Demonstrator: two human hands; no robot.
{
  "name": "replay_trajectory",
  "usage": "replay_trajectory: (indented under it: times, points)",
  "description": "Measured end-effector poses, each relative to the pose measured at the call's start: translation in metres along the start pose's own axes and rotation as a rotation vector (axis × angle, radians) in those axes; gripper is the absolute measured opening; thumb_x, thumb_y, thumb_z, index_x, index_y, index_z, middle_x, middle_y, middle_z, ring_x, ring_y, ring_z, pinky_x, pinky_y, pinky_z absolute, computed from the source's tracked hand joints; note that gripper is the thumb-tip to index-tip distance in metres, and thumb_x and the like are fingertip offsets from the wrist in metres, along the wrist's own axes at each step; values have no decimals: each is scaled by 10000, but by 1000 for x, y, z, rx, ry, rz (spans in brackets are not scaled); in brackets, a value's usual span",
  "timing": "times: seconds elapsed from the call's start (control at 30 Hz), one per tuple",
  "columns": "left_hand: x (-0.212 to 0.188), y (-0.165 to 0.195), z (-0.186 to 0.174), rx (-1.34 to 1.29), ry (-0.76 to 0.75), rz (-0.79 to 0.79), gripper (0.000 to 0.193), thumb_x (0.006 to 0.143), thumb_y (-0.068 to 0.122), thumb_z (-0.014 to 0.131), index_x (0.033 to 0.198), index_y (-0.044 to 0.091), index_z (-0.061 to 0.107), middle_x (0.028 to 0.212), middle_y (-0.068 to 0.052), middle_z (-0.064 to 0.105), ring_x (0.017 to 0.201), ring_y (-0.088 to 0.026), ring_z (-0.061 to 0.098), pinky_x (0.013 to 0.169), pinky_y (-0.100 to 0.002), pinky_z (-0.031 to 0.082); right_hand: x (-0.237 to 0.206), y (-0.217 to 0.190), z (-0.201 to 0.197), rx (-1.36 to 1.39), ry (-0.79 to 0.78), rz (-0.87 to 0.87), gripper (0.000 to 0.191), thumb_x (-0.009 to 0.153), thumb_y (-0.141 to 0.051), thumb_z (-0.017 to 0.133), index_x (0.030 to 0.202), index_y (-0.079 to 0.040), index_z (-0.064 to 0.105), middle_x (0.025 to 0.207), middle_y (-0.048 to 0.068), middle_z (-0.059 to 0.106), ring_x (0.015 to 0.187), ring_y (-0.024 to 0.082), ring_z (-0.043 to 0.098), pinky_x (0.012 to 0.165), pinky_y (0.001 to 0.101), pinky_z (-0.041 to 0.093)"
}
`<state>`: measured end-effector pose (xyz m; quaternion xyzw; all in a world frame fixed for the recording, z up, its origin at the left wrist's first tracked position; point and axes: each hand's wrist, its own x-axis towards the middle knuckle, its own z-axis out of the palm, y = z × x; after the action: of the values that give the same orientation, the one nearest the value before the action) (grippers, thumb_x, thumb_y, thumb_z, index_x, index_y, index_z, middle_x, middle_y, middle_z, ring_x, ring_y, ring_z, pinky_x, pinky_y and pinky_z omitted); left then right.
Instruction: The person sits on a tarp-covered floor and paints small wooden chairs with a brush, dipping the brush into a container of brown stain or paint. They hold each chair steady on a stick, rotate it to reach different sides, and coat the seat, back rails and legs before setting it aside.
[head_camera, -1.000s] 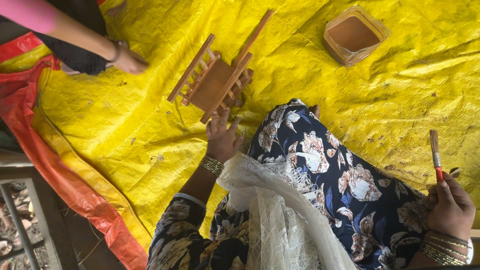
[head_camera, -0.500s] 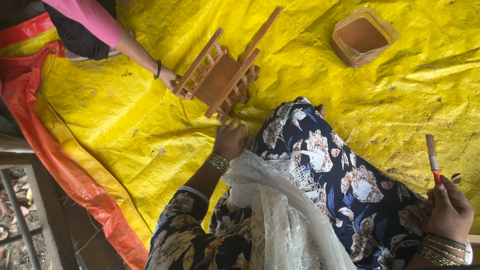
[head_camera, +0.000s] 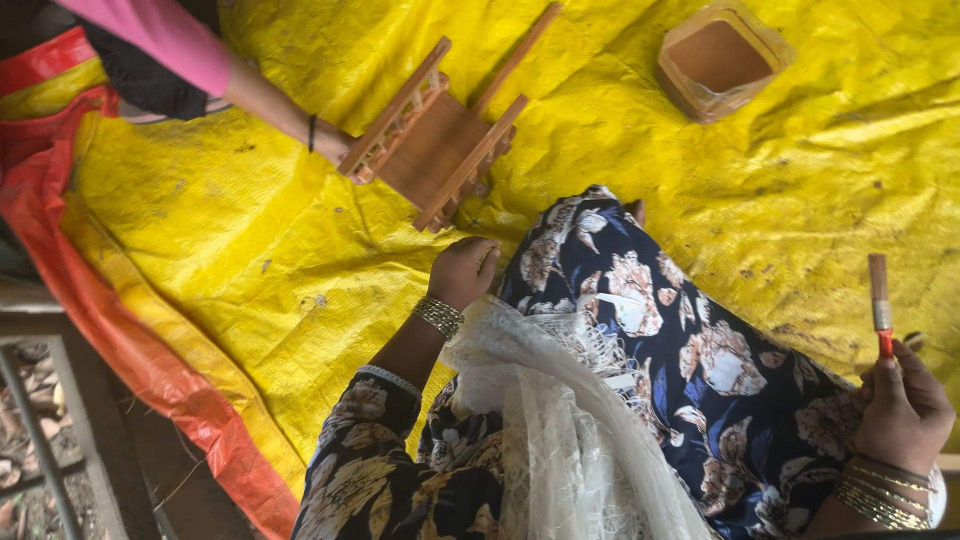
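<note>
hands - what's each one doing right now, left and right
Left hand: closed in a loose fist, holding nothing, just short of the wooden frame.
Right hand: closed on a paintbrush, bristles up.

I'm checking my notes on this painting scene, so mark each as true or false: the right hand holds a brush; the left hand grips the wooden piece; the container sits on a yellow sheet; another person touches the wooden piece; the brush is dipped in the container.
1. The right hand holds a brush: true.
2. The left hand grips the wooden piece: false; it is closed just below it, apart.
3. The container sits on a yellow sheet: true.
4. Another person's hand touches the wooden piece: true.
5. The brush is dipped in the container: false; it is held upright, far from it.
</note>
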<state>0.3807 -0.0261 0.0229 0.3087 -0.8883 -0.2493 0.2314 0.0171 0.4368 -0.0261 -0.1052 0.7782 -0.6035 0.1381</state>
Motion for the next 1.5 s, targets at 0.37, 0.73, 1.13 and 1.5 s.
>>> replay_trajectory:
  times: [0.37, 0.73, 1.13, 1.5]
  points:
    - [41, 126, 39, -520, -179, 354, 146, 1021, 50, 613, 1111, -18, 704, 1102, -150, 734, 1033, -258, 718, 955, -357, 567, -105, 21, -128, -351, 715, 72, 160, 1093, -269, 598, 1075, -110, 585, 892, -28, 558, 760, 123, 525, 643, 315, 436]
    - [58, 261, 118, -406, -493, 845, 107, 913, 62, 687, 1002, 11, 720, 1028, -128, 751, 1003, -276, 726, 904, -378, 560, -167, 9, -188, -533, 998, -230, 106, 1067, 8, 590, 1165, -31, 605, 1066, 45, 652, 920, 111, 616, 823, 254, 518]
    - [38, 236, 106, -268, -508, 602, 149, 949, 89, 682, 1070, 22, 737, 1080, -121, 743, 1015, -259, 724, 905, -354, 560, -222, 29, -306, -124, 1339, -353, 256, 1095, 39, 772, 984, -28, 551, 851, -39, 482, 753, 66, 438, 701, 199, 431]
    - [48, 240, 139, -279, -598, 841, 123, 992, 79, 674, 1077, 13, 733, 1055, -128, 737, 1011, -268, 728, 1045, -356, 517, -375, -56, -263, -293, 1389, 112, 147, 1065, -57, 806, 1021, -36, 667, 845, 0, 582, 726, 57, 492, 663, 194, 396]
